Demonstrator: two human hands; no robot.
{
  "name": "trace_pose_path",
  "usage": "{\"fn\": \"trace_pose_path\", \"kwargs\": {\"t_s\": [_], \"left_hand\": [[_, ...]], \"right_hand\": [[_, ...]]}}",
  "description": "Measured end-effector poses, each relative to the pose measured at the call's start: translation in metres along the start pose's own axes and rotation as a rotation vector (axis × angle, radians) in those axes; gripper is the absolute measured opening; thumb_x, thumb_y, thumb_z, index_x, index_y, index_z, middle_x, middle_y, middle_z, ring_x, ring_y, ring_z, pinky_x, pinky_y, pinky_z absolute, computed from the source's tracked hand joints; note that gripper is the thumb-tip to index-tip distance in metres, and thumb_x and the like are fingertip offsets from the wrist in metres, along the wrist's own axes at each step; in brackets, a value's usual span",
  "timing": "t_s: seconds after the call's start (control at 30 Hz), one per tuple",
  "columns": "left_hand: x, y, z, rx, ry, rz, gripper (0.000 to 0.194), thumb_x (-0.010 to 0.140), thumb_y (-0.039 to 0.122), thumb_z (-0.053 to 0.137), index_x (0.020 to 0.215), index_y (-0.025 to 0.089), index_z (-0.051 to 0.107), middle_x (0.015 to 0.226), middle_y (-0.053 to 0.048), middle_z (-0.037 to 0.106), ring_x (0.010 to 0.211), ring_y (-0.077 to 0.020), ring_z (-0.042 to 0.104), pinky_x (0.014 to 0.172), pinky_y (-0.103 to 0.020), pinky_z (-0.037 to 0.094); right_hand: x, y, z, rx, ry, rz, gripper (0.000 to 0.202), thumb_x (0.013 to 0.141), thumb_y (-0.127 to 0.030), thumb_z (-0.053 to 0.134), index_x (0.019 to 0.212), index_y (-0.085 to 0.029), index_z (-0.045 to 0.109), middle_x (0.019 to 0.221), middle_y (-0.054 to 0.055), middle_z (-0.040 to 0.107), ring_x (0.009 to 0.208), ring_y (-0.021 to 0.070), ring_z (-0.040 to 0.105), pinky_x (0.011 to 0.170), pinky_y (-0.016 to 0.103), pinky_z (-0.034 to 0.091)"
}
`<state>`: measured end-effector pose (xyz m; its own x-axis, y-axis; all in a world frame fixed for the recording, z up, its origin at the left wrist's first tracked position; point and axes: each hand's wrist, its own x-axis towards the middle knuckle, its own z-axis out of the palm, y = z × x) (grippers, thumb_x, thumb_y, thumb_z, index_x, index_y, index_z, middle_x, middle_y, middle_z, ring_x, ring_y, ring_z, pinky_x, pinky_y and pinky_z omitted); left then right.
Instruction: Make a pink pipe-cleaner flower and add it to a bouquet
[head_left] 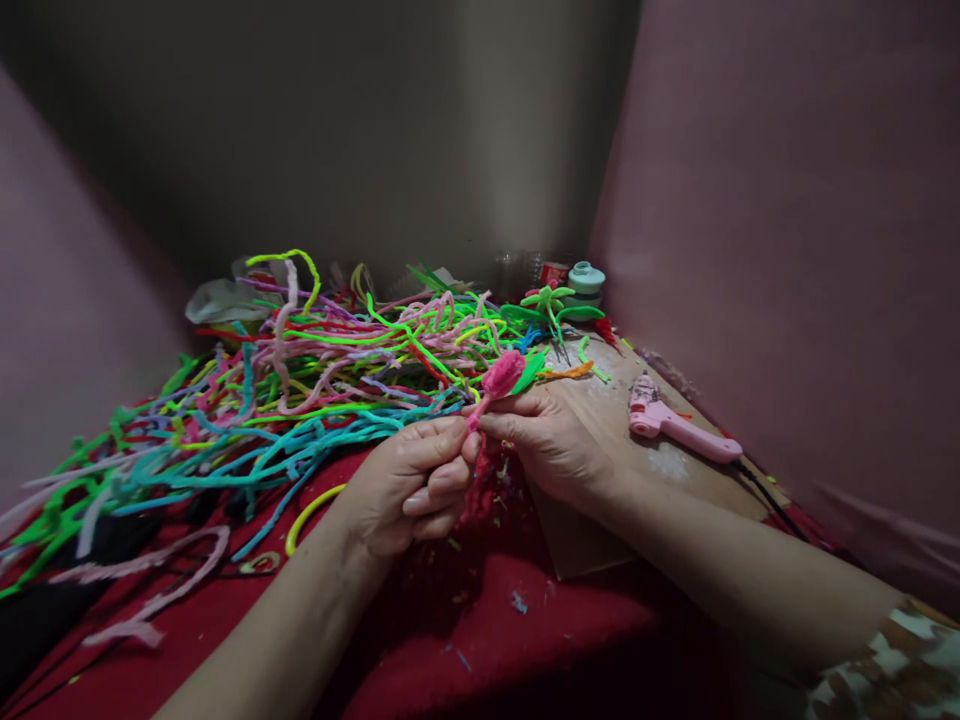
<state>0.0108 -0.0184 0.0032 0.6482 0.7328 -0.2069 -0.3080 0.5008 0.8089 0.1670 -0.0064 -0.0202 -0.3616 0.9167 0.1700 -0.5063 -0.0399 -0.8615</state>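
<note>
red cloth point(442, 635); fingers point(439, 447) hold fuzzy bud point(503, 374), perhaps chenille

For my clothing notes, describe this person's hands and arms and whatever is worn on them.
The left hand and right hand are bare, with nothing worn that shows. The left forearm is bare up to the picture's edge; the right forearm meets a sleeve with brown and white patches.
</note>
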Motion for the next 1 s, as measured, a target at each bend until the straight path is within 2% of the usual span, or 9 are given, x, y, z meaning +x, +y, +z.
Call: {"fn": "trace_pose_path", "kwargs": {"t_s": [0.17,0.3,0.4,0.5,0.57,0.63,0.8,0.9,1.0], "left_hand": [[-0.001,0.002,-0.003,0.041,-0.004,-0.050,0.019,0.085,0.027,0.050,0.071,0.015,0.056,0.040,0.010,0.033,0.028,-0.0007,0.008,0.025,-0.012,0.020],[-0.001,0.001,0.005,0.308,0.153,0.028,0.026,0.084,0.039,0.050,0.075,0.015,0.057,0.045,0.008,0.039,0.030,-0.0021,0.019,0.029,-0.013,0.020],[0.002,-0.006,0.009,0.775,0.398,0.239,0.033,0.083,0.045,0.049,0.069,0.016,0.054,0.050,0.004,0.046,0.037,-0.0055,0.036,0.036,-0.016,0.027],[0.005,-0.016,0.004,1.305,0.600,0.540,0.022,0.082,0.037,0.053,0.074,0.017,0.057,0.055,0.003,0.050,0.047,-0.0085,0.044,0.047,-0.020,0.033],[0.007,-0.021,-0.002,1.571,0.658,0.711,0.018,0.084,0.029,0.049,0.074,0.017,0.057,0.058,0.002,0.052,0.050,-0.0098,0.046,0.051,-0.021,0.032],[0.008,-0.023,-0.007,1.703,0.657,0.813,0.019,0.086,0.024,0.044,0.072,0.017,0.056,0.059,0.001,0.052,0.051,-0.0096,0.046,0.051,-0.021,0.031],[0.005,-0.019,-0.004,1.585,0.660,0.822,0.020,0.086,0.025,0.046,0.071,0.017,0.057,0.052,0.005,0.045,0.045,-0.0071,0.039,0.049,-0.019,0.030],[0.003,-0.014,0.003,1.412,0.658,0.686,0.021,0.084,0.028,0.050,0.067,0.017,0.057,0.052,0.005,0.043,0.047,-0.0069,0.037,0.050,-0.018,0.030],[0.003,-0.009,0.008,1.084,0.591,0.484,0.024,0.081,0.030,0.054,0.061,0.017,0.053,0.049,0.005,0.041,0.045,-0.0062,0.035,0.045,-0.017,0.029]], "right_hand": [[0.001,0.001,-0.001,-0.002,0.019,0.057,0.009,0.068,-0.021,0.070,0.075,-0.016,0.071,0.068,0.000,0.066,0.064,0.0111,0.056,0.071,0.028,0.041],[0.000,0.001,0.001,0.006,0.034,0.070,0.007,0.068,-0.022,0.068,0.067,-0.015,0.067,0.057,-0.002,0.060,0.054,0.0100,0.051,0.059,0.026,0.038],[0.000,0.000,0.002,0.000,0.102,0.032,0.007,0.067,-0.021,0.069,0.067,-0.015,0.066,0.058,-0.002,0.057,0.052,0.0089,0.046,0.056,0.025,0.035],[0.000,0.001,0.002,-0.003,0.126,0.002,0.006,0.067,-0.021,0.069,0.068,-0.015,0.067,0.063,-0.001,0.059,0.056,0.0097,0.047,0.061,0.026,0.037],[0.000,0.002,0.002,-0.034,0.108,-0.040,0.006,0.068,-0.021,0.069,0.070,-0.016,0.068,0.067,0.000,0.062,0.064,0.0120,0.052,0.069,0.029,0.040],[0.000,0.003,0.002,-0.073,0.097,-0.073,0.007,0.069,-0.022,0.069,0.073,-0.016,0.069,0.071,0.000,0.063,0.072,0.0138,0.055,0.075,0.031,0.041],[-0.001,0.003,0.002,-0.099,0.087,-0.021,0.011,0.072,-0.026,0.066,0.078,-0.018,0.071,0.067,-0.001,0.061,0.064,0.0113,0.050,0.069,0.028,0.040],[-0.001,0.002,0.002,-0.091,0.073,-0.018,0.009,0.069,-0.025,0.068,0.075,-0.018,0.070,0.069,-0.001,0.063,0.066,0.0119,0.052,0.069,0.028,0.041],[-0.001,-0.001,0.002,-0.157,0.094,-0.052,0.007,0.070,-0.025,0.067,0.072,-0.018,0.070,0.067,-0.001,0.062,0.066,0.0115,0.052,0.069,0.028,0.041]]}}
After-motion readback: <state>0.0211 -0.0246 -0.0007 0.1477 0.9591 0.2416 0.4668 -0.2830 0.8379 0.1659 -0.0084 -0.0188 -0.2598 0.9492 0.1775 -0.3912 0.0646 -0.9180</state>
